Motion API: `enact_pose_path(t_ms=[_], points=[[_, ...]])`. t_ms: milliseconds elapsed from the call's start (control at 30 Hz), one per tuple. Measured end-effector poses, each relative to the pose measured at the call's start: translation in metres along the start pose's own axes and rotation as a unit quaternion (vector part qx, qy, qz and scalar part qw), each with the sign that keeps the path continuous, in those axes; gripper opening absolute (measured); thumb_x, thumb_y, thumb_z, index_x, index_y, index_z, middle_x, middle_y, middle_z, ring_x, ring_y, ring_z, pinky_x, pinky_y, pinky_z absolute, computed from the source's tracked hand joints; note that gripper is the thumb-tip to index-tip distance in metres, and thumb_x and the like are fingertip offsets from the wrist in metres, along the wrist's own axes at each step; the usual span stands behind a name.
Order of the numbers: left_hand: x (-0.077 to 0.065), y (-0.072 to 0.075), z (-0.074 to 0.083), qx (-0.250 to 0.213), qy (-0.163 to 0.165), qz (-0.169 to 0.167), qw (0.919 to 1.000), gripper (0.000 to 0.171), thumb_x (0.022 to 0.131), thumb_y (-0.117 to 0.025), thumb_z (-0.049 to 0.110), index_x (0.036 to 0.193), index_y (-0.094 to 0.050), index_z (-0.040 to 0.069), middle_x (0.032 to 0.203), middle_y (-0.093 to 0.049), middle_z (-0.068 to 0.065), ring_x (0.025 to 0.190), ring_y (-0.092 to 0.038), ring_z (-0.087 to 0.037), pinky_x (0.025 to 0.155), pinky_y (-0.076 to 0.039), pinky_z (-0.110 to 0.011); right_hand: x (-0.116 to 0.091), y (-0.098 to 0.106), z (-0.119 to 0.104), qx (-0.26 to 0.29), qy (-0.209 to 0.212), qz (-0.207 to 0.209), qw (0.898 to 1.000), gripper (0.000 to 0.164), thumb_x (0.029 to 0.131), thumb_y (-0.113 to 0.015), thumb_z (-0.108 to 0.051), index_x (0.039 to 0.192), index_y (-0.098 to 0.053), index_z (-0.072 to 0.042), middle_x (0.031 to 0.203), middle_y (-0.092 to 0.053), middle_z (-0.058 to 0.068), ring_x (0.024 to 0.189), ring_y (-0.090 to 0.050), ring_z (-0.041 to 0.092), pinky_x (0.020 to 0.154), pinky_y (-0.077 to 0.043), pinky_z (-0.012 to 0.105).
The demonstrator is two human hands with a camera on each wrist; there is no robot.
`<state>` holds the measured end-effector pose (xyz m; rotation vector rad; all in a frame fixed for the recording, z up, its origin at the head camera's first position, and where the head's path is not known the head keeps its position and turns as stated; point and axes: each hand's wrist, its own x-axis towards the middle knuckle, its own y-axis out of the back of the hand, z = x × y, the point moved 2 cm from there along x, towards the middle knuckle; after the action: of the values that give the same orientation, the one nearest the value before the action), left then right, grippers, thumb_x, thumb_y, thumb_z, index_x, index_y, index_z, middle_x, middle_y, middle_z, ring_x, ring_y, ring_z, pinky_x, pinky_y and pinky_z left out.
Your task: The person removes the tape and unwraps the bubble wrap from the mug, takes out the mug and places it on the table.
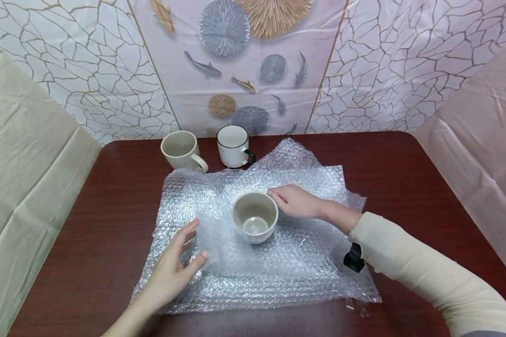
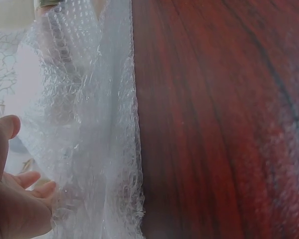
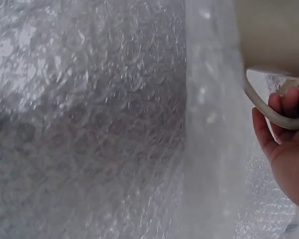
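A beige mug [image 1: 255, 216] stands on the stacked bubble wrap [image 1: 253, 292], its inside facing up. My right hand [image 1: 296, 201] grips the mug at its right side. The right wrist view shows my fingers curled through the looped handle [image 3: 274, 115]. A loose flap of bubble wrap [image 1: 225, 250] rises against the mug's left and front side. Just left of that flap is my left hand [image 1: 170, 274], thumb and fingers spread apart with the fingertips right at its edge. In the left wrist view, the fingers [image 2: 37, 191] are partly behind the wrap.
Behind the wrap, a second beige mug [image 1: 181, 150] stands at the back left. Beside it is a white ribbed mug [image 1: 233, 147] with a black rim and handle. All stand on a dark red wooden table [image 1: 409, 196], with a patterned cloth [image 1: 130, 93] hanging along its back edge.
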<state>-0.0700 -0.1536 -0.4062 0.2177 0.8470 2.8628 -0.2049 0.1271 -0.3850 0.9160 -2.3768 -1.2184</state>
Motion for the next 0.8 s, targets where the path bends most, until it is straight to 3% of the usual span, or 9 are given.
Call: enact_pose_path(t_ms=[300,467,633,800], points=[[0.000,-0.002,-0.002,-0.003,-0.006,0.002,1.0000,0.068,0.085,-0.066,0.024,0.143,-0.032,0.018,0.144,-0.035,-0.011,0.123,-0.044,-0.035,0.095,-0.042,-0.051,-0.003,-0.004,-0.005,0.011,-0.039,0.025,0.999,0.035,0.099,-0.034,-0.022,0.086,-0.066,-0.017,0.065,-0.057,-0.006,0.057,-0.049,0.009,0.062,-0.048,0.025],[-0.001,-0.001,-0.002,0.002,-0.011,0.004,0.9999,0.067,0.085,-0.066,0.024,0.142,-0.032,0.018,0.144,-0.035,-0.012,0.122,-0.045,-0.037,0.094,-0.043,-0.051,-0.007,-0.005,-0.009,0.015,-0.058,0.043,0.997,0.038,0.100,-0.033,-0.023,0.080,-0.064,-0.018,0.070,-0.061,-0.007,0.061,-0.053,0.008,0.065,-0.049,0.026],[-0.002,-0.001,0.000,0.003,-0.009,0.004,0.9999,0.066,0.085,-0.066,0.024,0.142,-0.032,0.019,0.144,-0.035,-0.012,0.122,-0.045,-0.036,0.094,-0.044,-0.050,-0.011,-0.006,-0.013,-0.004,-0.051,0.072,0.996,0.037,0.100,-0.033,-0.022,0.076,-0.061,-0.017,0.069,-0.062,-0.003,0.062,-0.054,0.009,0.065,-0.049,0.028],[-0.001,0.000,-0.001,-0.001,-0.005,0.005,1.0000,0.066,0.085,-0.066,0.023,0.142,-0.032,0.018,0.144,-0.035,-0.012,0.122,-0.045,-0.037,0.094,-0.043,-0.051,-0.016,0.000,-0.015,0.019,-0.063,0.095,0.993,0.038,0.101,-0.031,-0.023,0.080,-0.062,-0.014,0.078,-0.067,0.000,0.073,-0.063,0.012,0.070,-0.052,0.030]])
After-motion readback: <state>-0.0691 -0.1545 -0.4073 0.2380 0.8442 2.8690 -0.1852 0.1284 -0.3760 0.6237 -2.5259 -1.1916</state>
